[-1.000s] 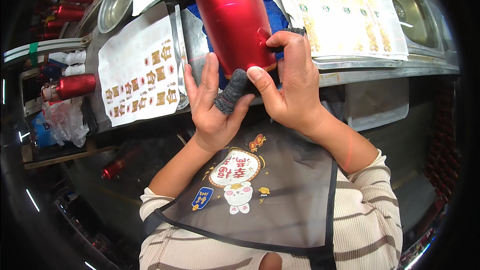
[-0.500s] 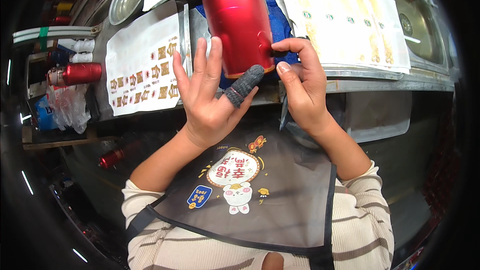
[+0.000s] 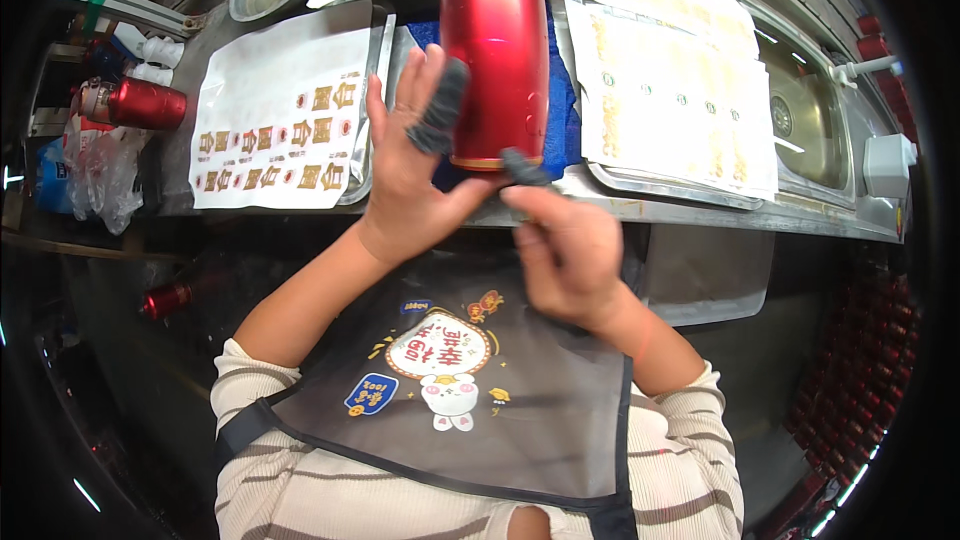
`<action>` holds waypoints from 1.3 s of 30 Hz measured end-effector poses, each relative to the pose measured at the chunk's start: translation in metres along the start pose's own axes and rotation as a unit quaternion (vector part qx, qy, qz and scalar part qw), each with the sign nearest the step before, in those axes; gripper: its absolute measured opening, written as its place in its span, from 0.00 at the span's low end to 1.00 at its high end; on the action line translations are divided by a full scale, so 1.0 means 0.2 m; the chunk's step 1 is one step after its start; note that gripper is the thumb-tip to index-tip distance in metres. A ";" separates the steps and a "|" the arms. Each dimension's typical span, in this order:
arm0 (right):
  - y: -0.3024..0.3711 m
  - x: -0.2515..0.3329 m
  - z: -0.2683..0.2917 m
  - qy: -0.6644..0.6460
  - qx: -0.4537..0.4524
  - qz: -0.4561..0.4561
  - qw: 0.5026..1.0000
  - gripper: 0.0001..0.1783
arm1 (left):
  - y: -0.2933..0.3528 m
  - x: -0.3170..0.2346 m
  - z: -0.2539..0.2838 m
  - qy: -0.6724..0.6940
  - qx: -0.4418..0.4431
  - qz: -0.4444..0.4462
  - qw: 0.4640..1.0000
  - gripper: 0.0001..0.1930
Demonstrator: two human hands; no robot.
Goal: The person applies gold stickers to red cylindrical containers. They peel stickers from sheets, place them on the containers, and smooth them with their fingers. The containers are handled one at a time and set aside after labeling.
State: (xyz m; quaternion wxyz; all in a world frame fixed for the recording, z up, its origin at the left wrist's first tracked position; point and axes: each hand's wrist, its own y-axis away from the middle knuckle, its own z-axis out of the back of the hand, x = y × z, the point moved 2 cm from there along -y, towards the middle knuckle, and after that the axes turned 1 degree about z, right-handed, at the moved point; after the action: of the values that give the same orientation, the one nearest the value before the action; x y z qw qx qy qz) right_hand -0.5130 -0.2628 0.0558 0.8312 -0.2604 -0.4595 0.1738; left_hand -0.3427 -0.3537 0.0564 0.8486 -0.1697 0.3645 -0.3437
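red bottle (image 3: pixel 495 60) stands upright on the blue cloth (image 3: pixel 566 110) at the front of the steel bench (image 3: pixel 700 210), between two trays of sticker sheets. my left hand (image 3: pixel 405 175) is spread, palm up against the bottle's left side, with a dark grey finger cover (image 3: pixel 440 110) on one finger lying on the red wall. my right hand (image 3: pixel 565 250) sits lower, at the bench edge, fingers curled, its own covered fingertip (image 3: pixel 522 168) touching the bottle's bottom rim; i cannot tell whether it pinches anything.

to do this well, i judge the left palm should steady the bottle without rocking it, while the covered fingertips press flat and slide evenly, so nothing smears or lifts on the glossy coat. bare skin is best kept off the surface.

to my left lies a white sheet with gold and red stickers (image 3: pixel 275 130) on a tray, another red bottle (image 3: pixel 145 103) on its side beyond it. to my right a paler sheet (image 3: pixel 680 100) covers a second tray, beside a sink (image 3: pixel 815 130). my grey apron (image 3: pixel 480 410) hangs below.
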 end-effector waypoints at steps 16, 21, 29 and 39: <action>-0.01 0.02 0.09 0.173 0.088 0.099 0.976 0.22 | -0.11 -0.08 -0.08 -0.018 -0.005 -0.044 0.999 0.50; -0.18 0.07 0.06 0.240 0.219 0.131 0.937 0.18 | -0.06 0.01 -0.11 -0.099 0.017 -0.060 0.993 0.52; -0.43 0.01 0.42 -0.020 0.134 -0.096 0.986 0.07 | -0.16 -0.17 -0.02 -0.005 0.083 0.012 0.996 0.54; -0.68 -1.20 0.93 0.296 0.037 -0.338 0.893 0.14 | -0.13 -0.10 -0.05 0.094 0.100 0.094 0.986 0.64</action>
State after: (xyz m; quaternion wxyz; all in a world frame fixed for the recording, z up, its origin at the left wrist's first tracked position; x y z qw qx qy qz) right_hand -0.7896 -0.4480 0.0567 0.9463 -0.0979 -0.2460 -0.1855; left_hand -0.3712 -0.3583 0.0738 0.8517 -0.0163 0.4207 -0.3119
